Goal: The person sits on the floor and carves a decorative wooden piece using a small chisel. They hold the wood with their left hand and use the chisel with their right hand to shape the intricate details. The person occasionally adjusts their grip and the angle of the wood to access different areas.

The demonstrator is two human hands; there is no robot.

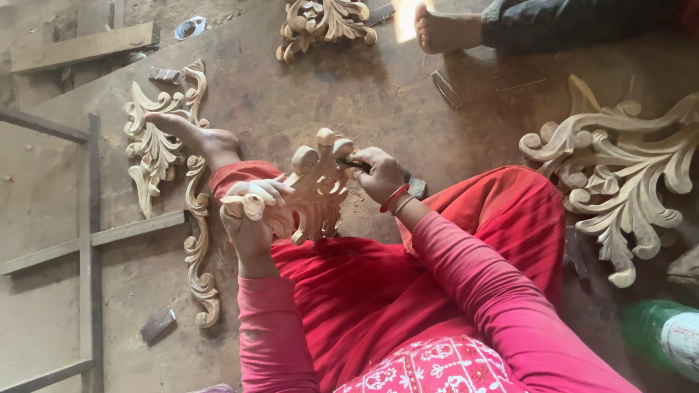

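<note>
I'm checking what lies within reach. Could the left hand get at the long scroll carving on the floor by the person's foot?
Probably yes. The scroll carving lies just beside the left hand, with nothing between them, but that hand now grips the carved piece and would have to let go first.

We have a single view, from the camera on our head, looking steeply down and close over our lap to the workshop floor [349,102], which fills the frame out to its far edge.
</note>
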